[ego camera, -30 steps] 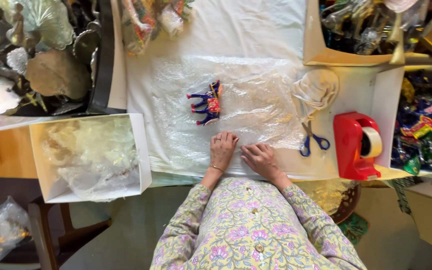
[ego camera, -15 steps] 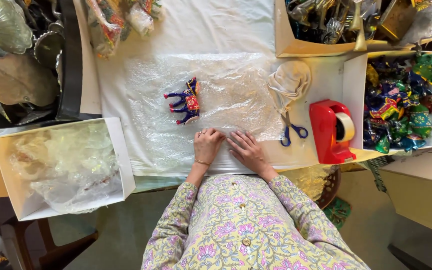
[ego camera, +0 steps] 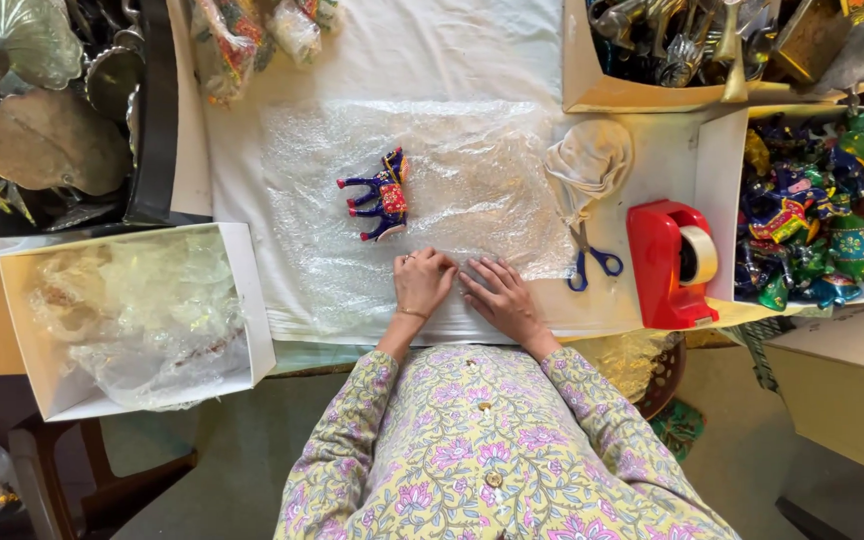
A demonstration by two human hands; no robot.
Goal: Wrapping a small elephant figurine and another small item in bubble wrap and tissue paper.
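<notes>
A red tape dispenser (ego camera: 674, 264) is sitting to the right of the work area, with blue-handled scissors (ego camera: 590, 262) lying just beside it and a crumpled cream cloth (ego camera: 588, 162) resting above the scissors. Nothing is standing between the hands and the sheet.

A sheet of bubble wrap (ego camera: 472, 170) is lying spread on the white table covering (ego camera: 432, 50). The left hand (ego camera: 424, 283) and the right hand (ego camera: 500, 298) are both pressing flat on its near edge, side by side and almost touching, fingers extended and loose, gripping nothing. A small painted horse figurine (ego camera: 380, 196), blue with red and gold, is lying on its side on the wrap, just beyond the left hand's fingertips and apart from them.

A white box (ego camera: 242, 300) at the left is holding crumpled clear plastic wrapping (ego camera: 142, 320). A white box (ego camera: 717, 190) at the right is holding a heap of painted figurines (ego camera: 812, 220) in blue, green and red. Behind it, a cardboard box (ego camera: 577, 70) is holding metal pieces, too jumbled to tell apart. A dark tray (ego camera: 157, 120) at the far left is holding leaf-shaped metal dishes (ego camera: 47, 140).
</notes>
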